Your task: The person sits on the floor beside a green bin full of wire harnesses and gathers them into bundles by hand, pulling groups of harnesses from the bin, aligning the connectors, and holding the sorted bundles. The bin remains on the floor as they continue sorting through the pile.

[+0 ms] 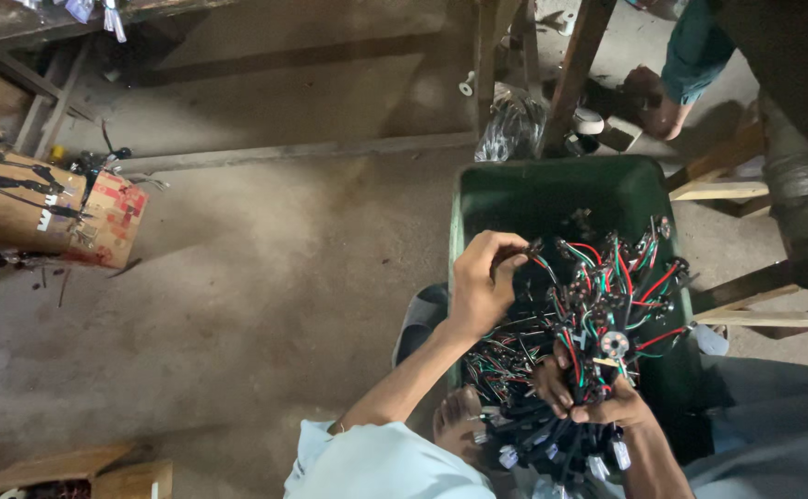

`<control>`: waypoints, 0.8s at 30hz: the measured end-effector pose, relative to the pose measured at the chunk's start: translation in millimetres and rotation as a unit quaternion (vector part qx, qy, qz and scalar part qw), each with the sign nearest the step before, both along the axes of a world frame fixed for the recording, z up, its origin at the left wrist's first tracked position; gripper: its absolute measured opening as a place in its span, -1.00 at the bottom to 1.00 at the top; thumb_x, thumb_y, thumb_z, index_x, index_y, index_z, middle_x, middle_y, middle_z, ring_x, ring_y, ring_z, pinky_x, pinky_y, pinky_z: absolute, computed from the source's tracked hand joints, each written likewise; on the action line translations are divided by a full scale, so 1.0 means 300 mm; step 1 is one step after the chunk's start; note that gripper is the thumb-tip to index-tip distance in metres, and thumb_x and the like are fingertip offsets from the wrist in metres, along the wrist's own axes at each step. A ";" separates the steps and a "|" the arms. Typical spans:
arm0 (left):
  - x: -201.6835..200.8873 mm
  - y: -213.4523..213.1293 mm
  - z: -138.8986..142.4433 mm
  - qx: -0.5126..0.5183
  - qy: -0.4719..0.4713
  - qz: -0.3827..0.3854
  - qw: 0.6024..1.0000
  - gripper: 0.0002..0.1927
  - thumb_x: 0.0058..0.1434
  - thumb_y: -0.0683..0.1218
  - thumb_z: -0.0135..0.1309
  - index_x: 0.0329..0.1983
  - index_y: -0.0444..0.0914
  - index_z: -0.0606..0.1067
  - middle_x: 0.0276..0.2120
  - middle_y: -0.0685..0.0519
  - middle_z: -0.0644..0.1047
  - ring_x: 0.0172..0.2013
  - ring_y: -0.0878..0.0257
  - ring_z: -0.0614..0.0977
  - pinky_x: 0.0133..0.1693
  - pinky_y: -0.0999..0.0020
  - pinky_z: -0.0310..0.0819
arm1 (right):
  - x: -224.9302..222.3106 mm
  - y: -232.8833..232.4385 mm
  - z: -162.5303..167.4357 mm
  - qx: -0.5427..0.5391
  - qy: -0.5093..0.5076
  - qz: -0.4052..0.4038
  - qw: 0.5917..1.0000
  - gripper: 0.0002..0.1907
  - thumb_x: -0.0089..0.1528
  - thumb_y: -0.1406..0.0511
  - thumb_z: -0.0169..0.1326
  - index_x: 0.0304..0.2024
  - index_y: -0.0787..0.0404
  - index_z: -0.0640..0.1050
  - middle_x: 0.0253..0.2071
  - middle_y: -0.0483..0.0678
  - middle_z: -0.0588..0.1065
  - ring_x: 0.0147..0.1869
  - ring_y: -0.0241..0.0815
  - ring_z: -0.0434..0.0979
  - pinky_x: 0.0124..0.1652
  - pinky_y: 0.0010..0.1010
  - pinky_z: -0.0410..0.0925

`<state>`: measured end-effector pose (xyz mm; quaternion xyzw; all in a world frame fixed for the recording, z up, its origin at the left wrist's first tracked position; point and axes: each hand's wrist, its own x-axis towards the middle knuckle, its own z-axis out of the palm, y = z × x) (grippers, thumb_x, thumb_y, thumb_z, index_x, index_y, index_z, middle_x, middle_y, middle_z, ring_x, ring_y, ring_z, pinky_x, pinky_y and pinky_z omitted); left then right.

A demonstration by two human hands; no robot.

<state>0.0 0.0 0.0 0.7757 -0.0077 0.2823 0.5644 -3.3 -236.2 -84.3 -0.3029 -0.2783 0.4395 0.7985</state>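
Observation:
A green plastic bin [552, 189] stands on the floor in front of me, holding a tangle of small black parts joined by red, green and black wires [607, 286]. My left hand [480, 282] is above the bin's left side, fingers pinched on one black wired piece at the edge of the tangle. My right hand [598, 393] is lower, closed around a thick bunch of the wired pieces, which fans upward out of my grip. One round silver-faced part [614, 344] shows in the bunch. My bare foot [455, 420] rests by the bin's near left corner.
A cardboard box [53, 212] with black wired pieces hanging over it sits at the left. Another box [80, 473] is at the bottom left. Wooden table legs [570, 74] and a plastic bag [513, 125] stand behind the bin. Another person's foot [655, 102] is at the top right.

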 end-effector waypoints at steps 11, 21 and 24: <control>0.019 0.027 0.024 -0.181 0.055 -0.037 0.981 -0.77 0.21 -0.22 0.28 -0.10 -0.31 0.53 -0.24 0.08 0.65 -0.24 0.50 0.60 -0.24 0.60 0.45 | -0.007 0.013 0.031 -0.005 0.002 -0.002 1.000 -0.37 -0.06 0.41 0.34 -0.03 0.23 0.30 -0.43 -0.01 0.39 -0.36 -0.03 0.44 -0.13 -0.12 0.28; -0.032 -0.039 0.083 -0.074 0.038 -0.051 0.995 -0.84 0.27 -0.21 0.22 -0.09 -0.29 0.63 -0.20 0.03 0.69 -0.25 0.39 0.66 -0.20 0.49 0.51 | -0.010 0.005 0.041 -0.034 -0.001 0.000 0.999 -0.36 -0.10 0.37 0.38 -0.09 0.22 0.29 -0.49 -0.01 0.37 -0.40 -0.06 0.40 -0.39 -0.23 0.29; -0.021 -0.042 0.095 -0.192 0.049 -0.062 0.978 -0.67 0.26 -0.12 0.27 0.05 -0.23 0.48 -0.25 0.08 0.68 -0.20 0.43 0.66 -0.13 0.53 0.52 | -0.003 -0.003 0.046 -0.014 -0.005 0.018 1.000 -0.38 -0.05 0.35 0.39 -0.09 0.19 0.29 -0.47 -0.05 0.39 -0.41 -0.07 0.43 -0.22 -0.20 0.28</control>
